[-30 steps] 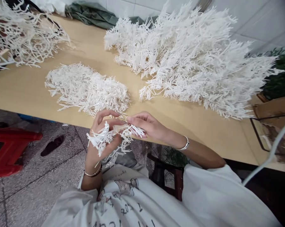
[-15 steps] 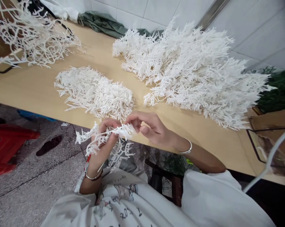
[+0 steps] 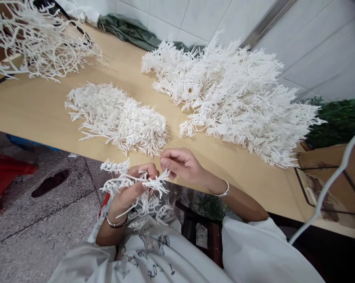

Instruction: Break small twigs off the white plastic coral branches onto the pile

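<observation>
My left hand (image 3: 124, 198) is closed round a white artificial branch (image 3: 157, 184) with many thin forked twigs. Its sprigs stick out to both sides of the fingers and hang below, over my lap. Close beside the branch's right tip, my right hand (image 3: 186, 165) has thumb and forefinger pinched together. Whatever lies between those fingertips is too small to make out. Just beyond both hands, a heap of short white sprigs (image 3: 118, 116) lies on the wooden table (image 3: 239, 169).
A larger pile of bushy white branches (image 3: 233, 94) spreads at the back right. Bare white stems (image 3: 53, 47) hang over the far left. Dark green foliage (image 3: 339, 120) rises behind a cardboard box (image 3: 336, 161) at right. A white cable (image 3: 324, 196) crosses the right edge.
Both hands have come slightly lower, towards my body. My right fingers have closed into a tighter pinch, and the branch in my left hand has turned a little.
</observation>
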Tool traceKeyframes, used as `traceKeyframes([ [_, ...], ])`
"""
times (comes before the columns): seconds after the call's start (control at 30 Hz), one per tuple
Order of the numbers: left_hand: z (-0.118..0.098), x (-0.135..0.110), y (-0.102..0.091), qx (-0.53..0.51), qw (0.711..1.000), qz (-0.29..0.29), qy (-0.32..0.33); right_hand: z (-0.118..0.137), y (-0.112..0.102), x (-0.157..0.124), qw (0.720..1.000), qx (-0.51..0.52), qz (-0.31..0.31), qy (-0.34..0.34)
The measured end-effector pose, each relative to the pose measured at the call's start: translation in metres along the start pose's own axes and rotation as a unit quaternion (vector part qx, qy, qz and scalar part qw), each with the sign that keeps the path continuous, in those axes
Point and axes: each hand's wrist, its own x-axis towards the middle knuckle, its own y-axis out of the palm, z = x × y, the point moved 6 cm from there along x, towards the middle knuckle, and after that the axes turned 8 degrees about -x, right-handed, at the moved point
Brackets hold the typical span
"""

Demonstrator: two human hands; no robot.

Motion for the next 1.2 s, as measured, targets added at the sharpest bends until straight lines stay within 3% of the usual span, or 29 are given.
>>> traceKeyframes([
  [0.07, 0.002, 0.001, -0.002, -0.048, 0.999, -0.006, 0.007, -0.002, 0.001, 0.000, 1.000, 0.012, 0.011, 0.002],
  [0.13, 0.004, 0.004, -0.005, -0.059, 0.997, -0.052, 0.014, 0.002, 0.001, 0.001, 0.999, -0.009, 0.019, -0.043],
  [0.27, 0.003, 0.006, -0.007, -0.040, 0.992, -0.118, 0.029, 0.013, 0.000, -0.001, 0.980, -0.141, -0.008, -0.138],
  [0.43, 0.007, 0.002, -0.014, 0.012, 0.987, -0.157, 0.036, 0.011, -0.002, -0.002, 0.974, -0.205, -0.055, -0.076],
  [0.6, 0.012, 0.001, -0.012, 0.018, 0.993, -0.117, 0.016, 0.004, 0.000, -0.001, 0.989, -0.144, -0.018, -0.029],
  [0.8, 0.007, 0.001, -0.013, 0.069, 0.986, -0.148, 0.047, -0.012, 0.003, -0.004, 0.996, -0.068, 0.036, 0.038],
  [0.97, 0.007, -0.005, -0.011, 0.062, 0.987, -0.148, 0.031, -0.005, -0.002, -0.002, 0.999, -0.041, 0.031, -0.002],
  [1.13, 0.005, -0.005, -0.008, 0.049, 0.992, -0.112, -0.015, 0.001, 0.000, -0.002, 0.994, -0.050, 0.098, 0.000],
  [1.2, 0.005, -0.004, -0.007, 0.033, 0.995, -0.073, -0.050, 0.002, 0.003, -0.003, 0.992, -0.026, 0.125, 0.010],
])
